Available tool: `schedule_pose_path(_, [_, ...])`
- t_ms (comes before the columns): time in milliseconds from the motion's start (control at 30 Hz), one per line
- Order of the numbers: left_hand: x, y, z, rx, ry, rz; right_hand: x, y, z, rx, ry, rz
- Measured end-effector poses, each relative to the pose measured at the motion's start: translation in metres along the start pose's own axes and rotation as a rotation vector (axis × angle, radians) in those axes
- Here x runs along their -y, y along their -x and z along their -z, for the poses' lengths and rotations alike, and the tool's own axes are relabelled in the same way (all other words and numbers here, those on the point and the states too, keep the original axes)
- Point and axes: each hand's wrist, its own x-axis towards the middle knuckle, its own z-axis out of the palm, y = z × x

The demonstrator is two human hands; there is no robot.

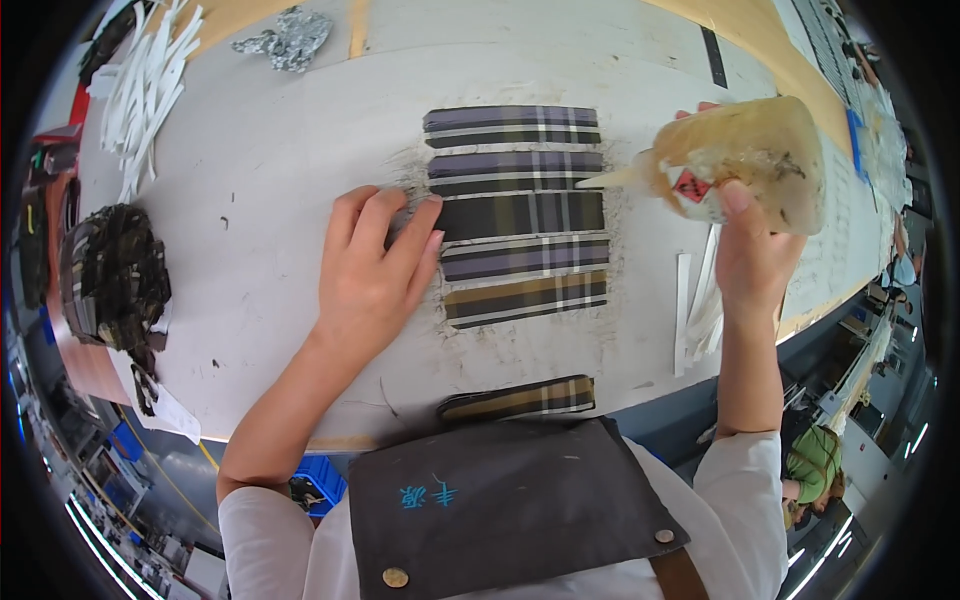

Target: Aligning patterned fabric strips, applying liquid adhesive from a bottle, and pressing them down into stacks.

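Dark apron [510,510] nearest. I see right hand [755,250], fingers wrapped round yellowish bottle [765,140]; nozzle [612,179] at plaid strips [485,215], contact unclear. Strips lined up on surface [255,270]. Left hand [368,275]: fingers loosely spread, tips at strips' left ends.

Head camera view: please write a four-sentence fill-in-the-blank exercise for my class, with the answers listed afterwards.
1. The right hand holds a bottle whose pointed nozzle aims toward the picture's ____ side.
2. The left hand is palm ____ at one end of the plaid strips.
3. The diamond-shaped mark on the bottle is mainly coloured ____.
4. Of the picture's top and bottom edges, the crumpled foil is nearer the ____.

Missing words: left; down; red; top.
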Motion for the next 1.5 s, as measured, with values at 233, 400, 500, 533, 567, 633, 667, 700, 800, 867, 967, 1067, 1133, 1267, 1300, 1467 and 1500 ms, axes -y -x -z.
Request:
schedule_pose_path(233, [-0.003, 0.01, 0.006, 0.015, 0.067, -0.049, 0.0, 0.011, -0.071, 0.17, -0.167, 0.056])
schedule_pose_path(400, [-0.004, 0.012, 0.008, 0.005, 0.081, -0.053, 0.0, 0.011, -0.092, 0.255, -0.22, 0.04])
schedule_pose_path(500, [-0.003, 0.012, 0.007, 0.004, 0.094, -0.055, 0.002, 0.012, -0.091, 0.258, -0.165, 0.048])
schedule_pose_path(533, [-0.003, 0.012, 0.007, 0.002, 0.085, -0.059, 0.003, 0.012, -0.09, 0.252, -0.125, 0.063])
schedule_pose_path(567, [-0.003, 0.012, 0.007, 0.001, 0.076, -0.064, 0.004, 0.012, -0.086, 0.252, -0.126, 0.061])
schedule_pose_path(633, [-0.003, 0.013, 0.006, 0.001, 0.07, -0.065, 0.007, 0.014, -0.074, 0.199, -0.031, 0.012])
schedule_pose_path(667, [-0.003, 0.013, 0.006, 0.002, 0.062, -0.066, 0.007, 0.014, -0.068, 0.197, -0.03, 0.011])
schedule_pose_path(700, [-0.003, 0.013, 0.006, 0.002, 0.067, -0.072, 0.008, 0.014, -0.059, 0.186, 0.021, 0.001])
schedule_pose_path(800, [-0.003, 0.013, 0.004, 0.002, 0.054, -0.076, 0.0, 0.016, -0.037, 0.126, 0.047, -0.012])
schedule_pose_path(867, [-0.005, 0.012, 0.004, -0.006, 0.062, -0.047, -0.004, 0.017, -0.021, 0.074, 0.024, -0.013])
schedule_pose_path(967, [-0.002, 0.012, 0.004, -0.02, 0.031, -0.084, -0.005, 0.018, -0.001, 0.042, 0.155, 0.048])
schedule_pose_path(1067, [-0.002, 0.011, 0.005, -0.014, 0.034, -0.081, -0.004, 0.021, 0.011, 0.005, 0.174, 0.022])
schedule_pose_path(1133, [-0.003, 0.011, 0.005, -0.009, 0.038, -0.078, -0.001, 0.022, 0.014, 0.005, 0.136, 0.001])
schedule_pose_path(1267, [-0.001, 0.013, 0.006, -0.032, 0.042, -0.084, 0.004, 0.025, -0.012, 0.146, 0.126, -0.015])
schedule_pose_path(1300, [-0.002, 0.013, 0.006, -0.031, 0.037, -0.08, 0.004, 0.026, -0.023, 0.185, 0.078, -0.008])
schedule_pose_path(1467, [-0.003, 0.014, 0.005, -0.027, 0.074, -0.109, 0.005, 0.023, -0.069, 0.338, 0.013, 0.075])
schedule_pose_path(1500, [-0.003, 0.015, 0.006, -0.027, 0.069, -0.102, 0.003, 0.023, -0.077, 0.35, -0.056, 0.068])
